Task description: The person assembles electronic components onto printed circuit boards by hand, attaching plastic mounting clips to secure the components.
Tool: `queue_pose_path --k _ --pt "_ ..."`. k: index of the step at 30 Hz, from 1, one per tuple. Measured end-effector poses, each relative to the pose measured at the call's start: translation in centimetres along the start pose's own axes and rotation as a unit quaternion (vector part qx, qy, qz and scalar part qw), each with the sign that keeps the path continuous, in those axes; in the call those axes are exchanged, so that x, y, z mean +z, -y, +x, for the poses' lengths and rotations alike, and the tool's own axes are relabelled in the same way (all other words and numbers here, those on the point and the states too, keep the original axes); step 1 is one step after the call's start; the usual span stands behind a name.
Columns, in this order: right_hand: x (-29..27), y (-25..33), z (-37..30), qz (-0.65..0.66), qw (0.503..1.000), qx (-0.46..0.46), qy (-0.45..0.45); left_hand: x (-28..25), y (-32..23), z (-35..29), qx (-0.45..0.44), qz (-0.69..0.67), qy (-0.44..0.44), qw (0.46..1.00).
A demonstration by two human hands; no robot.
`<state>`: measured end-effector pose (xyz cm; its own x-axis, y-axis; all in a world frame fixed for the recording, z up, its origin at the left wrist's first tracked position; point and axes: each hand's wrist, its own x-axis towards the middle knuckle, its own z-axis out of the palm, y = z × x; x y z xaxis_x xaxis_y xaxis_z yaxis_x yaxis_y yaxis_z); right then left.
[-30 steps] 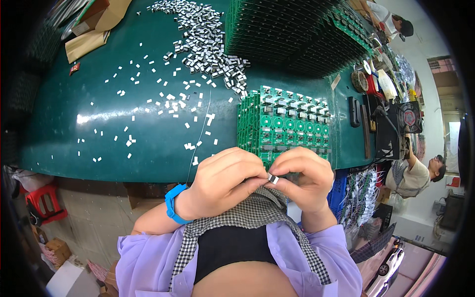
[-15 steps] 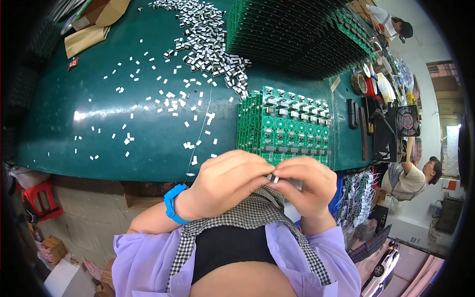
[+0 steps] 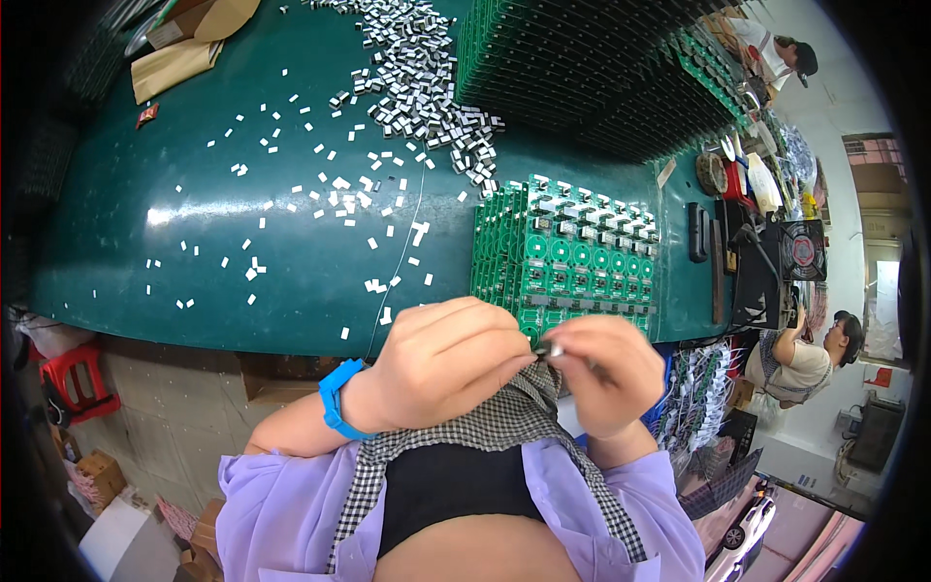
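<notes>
My left hand, with a blue wristband, is closed in a pinch; what it holds, if anything, is hidden behind the fingers. Close beside its fingertips, my right hand pinches a small black-and-white component between thumb and forefinger, slightly blurred. Just beyond both hands stands a stack of green circuit board panels, with round outlines and rows of small parts on top. Small white pieces lie scattered over the green tabletop to the left.
A large heap of black-and-white components spreads at the back. Tall stacks of board panels stand behind. A thin cord crosses the table. At right are a fan, bundled wires and two other people; a red stool stands at left.
My right hand has shifted slightly right and turned, its fingertips parting a little from the left ones. A white piece now shows at the table's near edge. The whole view has shifted slightly.
</notes>
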<state>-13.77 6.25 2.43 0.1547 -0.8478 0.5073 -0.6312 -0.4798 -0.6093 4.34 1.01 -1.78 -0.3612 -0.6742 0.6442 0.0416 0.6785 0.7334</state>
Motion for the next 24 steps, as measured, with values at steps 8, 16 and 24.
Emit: queue_pose_path --k 8,16,24 --pt "-1.9 -0.6 1.2 -0.072 0.997 0.025 0.023 -1.5 11.7 4.6 -0.055 0.313 0.167 0.933" --pt "-1.0 -0.6 1.7 -0.131 0.985 -0.047 0.105 -0.5 14.8 4.0 -0.040 0.349 0.159 0.923" --pt "-0.3 -1.0 1.8 -0.160 0.976 -0.091 0.116 -3.3 11.1 1.5 -0.121 0.325 0.195 0.917"
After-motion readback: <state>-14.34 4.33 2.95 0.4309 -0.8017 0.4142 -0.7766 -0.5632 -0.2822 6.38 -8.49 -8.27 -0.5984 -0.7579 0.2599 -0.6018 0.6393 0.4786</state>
